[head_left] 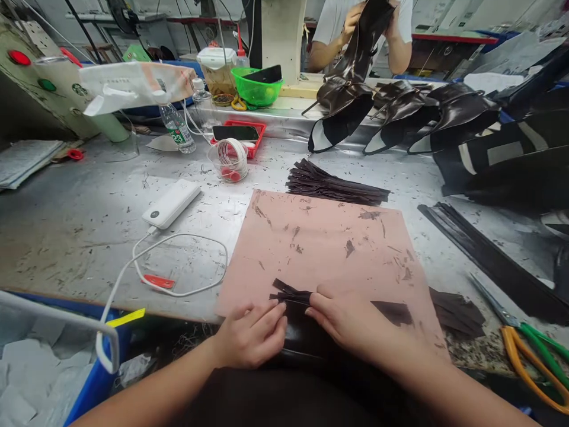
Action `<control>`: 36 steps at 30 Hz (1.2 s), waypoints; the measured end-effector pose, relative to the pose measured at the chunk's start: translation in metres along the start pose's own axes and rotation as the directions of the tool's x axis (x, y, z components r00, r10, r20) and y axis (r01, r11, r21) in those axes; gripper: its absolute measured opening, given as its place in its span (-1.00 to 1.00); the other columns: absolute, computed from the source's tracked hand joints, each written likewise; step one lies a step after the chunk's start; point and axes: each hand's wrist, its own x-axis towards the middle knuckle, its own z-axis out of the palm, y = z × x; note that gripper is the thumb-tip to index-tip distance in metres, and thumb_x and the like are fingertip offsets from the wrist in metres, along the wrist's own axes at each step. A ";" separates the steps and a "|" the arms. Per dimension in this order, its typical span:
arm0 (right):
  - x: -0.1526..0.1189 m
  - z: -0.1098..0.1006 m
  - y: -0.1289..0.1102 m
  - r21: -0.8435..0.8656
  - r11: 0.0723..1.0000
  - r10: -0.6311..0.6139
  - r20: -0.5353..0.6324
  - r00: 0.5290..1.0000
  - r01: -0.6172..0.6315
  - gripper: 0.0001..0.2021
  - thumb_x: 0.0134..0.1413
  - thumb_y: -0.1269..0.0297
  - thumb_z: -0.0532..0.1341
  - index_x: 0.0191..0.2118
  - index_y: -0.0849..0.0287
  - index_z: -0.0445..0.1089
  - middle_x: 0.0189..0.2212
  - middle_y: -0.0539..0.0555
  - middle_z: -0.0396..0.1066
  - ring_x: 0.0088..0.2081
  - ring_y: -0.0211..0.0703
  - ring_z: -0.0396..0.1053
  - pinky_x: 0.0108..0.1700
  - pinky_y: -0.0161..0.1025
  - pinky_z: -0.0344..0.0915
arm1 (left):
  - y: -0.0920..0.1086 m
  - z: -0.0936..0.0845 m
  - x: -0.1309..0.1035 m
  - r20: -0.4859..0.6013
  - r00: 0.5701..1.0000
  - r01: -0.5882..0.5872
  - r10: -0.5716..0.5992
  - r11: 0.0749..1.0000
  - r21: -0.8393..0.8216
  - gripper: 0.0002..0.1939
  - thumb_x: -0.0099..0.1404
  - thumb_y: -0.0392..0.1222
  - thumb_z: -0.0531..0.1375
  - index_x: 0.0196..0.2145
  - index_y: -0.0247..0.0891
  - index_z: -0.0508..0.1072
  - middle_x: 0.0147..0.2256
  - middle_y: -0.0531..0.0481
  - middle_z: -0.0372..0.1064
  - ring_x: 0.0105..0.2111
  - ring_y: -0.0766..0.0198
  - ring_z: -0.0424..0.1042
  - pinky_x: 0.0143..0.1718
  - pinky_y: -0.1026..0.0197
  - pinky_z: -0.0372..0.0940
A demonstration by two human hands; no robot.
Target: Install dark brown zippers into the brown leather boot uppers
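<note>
A short dark zipper [291, 293], its two ends forked apart on the left, lies along the edge of a glossy dark leather piece [302, 332] at the front of the pink mat [311, 237]. My right hand [342, 317] is closed, thumb and forefinger pinching the zipper against the leather. Curled on the left side, my left hand [253, 335] grips the leather edge just below the zipper's forked ends. The leather's lower part runs into shadow by my lap. Part of the zipper is hidden under my right fingers.
Behind the mat lies a bundle of dark zippers [333, 184]. Scissors with orange and green handles [511, 332] and dark strips [489, 261] are at right. A white power bank [173, 203] with a looped cable sits left. Across the table, a person holds dark leather [367, 41].
</note>
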 end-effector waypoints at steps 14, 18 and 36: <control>0.003 0.008 -0.001 -0.124 0.992 -0.005 -0.023 1.000 0.002 -0.76 0.17 0.22 -0.03 -0.41 0.15 0.29 -0.49 0.03 0.31 -0.61 -0.30 0.22 -0.59 -0.34 -0.07 | -0.001 -0.001 0.006 -0.001 1.000 0.009 -0.009 1.000 0.001 -0.83 0.21 -0.36 0.03 -0.43 -0.25 0.39 -0.31 -0.03 0.49 -0.33 0.28 0.45 -0.36 0.23 0.07; 0.003 0.005 -0.001 -0.115 0.993 0.003 -0.015 1.000 -0.004 -0.77 0.16 0.24 -0.02 -0.42 0.15 0.30 -0.49 0.03 0.31 -0.60 -0.29 0.23 -0.59 -0.34 -0.03 | 0.001 0.000 0.007 0.017 1.000 0.020 -0.020 1.000 -0.002 -0.81 0.21 -0.36 0.01 -0.42 -0.23 0.41 -0.31 0.01 0.49 -0.33 0.29 0.42 -0.33 0.22 0.06; 0.004 0.003 -0.001 0.022 0.995 0.101 -0.083 0.991 -0.099 -0.78 0.12 0.33 0.03 -0.52 0.18 0.27 -0.54 -0.01 0.28 -0.59 -0.32 0.19 -0.55 -0.37 0.02 | 0.001 -0.007 0.013 0.342 0.932 0.175 -0.118 0.975 -0.140 -0.30 0.15 0.28 -0.13 -0.06 -0.35 0.35 -0.23 -0.04 0.41 -0.35 0.17 0.23 -0.20 0.05 0.01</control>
